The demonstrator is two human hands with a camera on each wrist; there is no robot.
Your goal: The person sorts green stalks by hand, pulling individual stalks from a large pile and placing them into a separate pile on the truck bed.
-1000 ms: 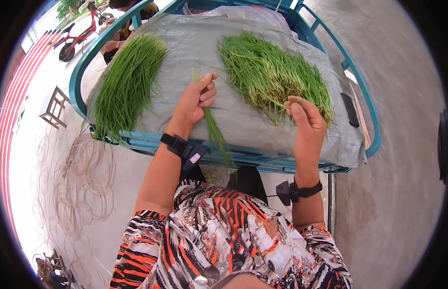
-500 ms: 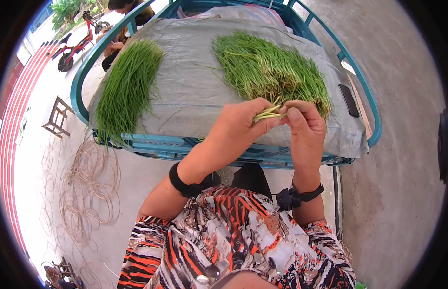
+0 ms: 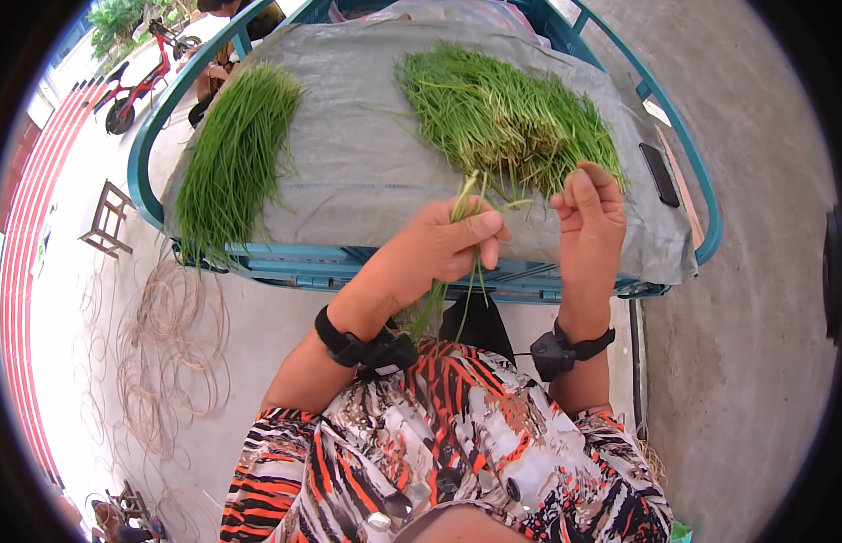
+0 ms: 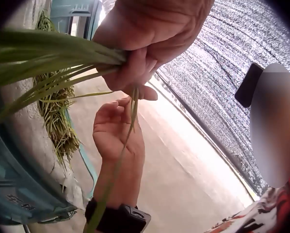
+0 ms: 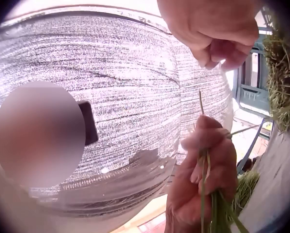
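Note:
My left hand point(image 3: 444, 240) grips a small bunch of chives point(image 3: 464, 201), pale cut ends pointing up and green leaves hanging below. One stalk sticks out sideways toward the right hand. In the left wrist view the leaves point(image 4: 52, 53) fan out from the fist. My right hand point(image 3: 591, 213) is raised just to the right, fingers curled in toward the thumb, and nothing shows between them. Behind it lies a large heap of chives point(image 3: 475, 100), pale ends toward me. A second, neater pile of chives point(image 3: 235, 154) lies at the left, leaves draping over the edge.
A grey sheet point(image 3: 349, 154) covers the load of a blue-green cart with curved side rails point(image 3: 148, 149). A phone point(image 3: 658, 174) lies near the right rail. On the ground at left are a small stool point(image 3: 106, 217) and loose coils of cord point(image 3: 172, 353). Another person point(image 3: 267, 20) is beyond the rail.
My left hand came from the left with the chives and met the right hand at their pale ends. Now the hands are apart, the right slightly farther right, and the bunch points upward.

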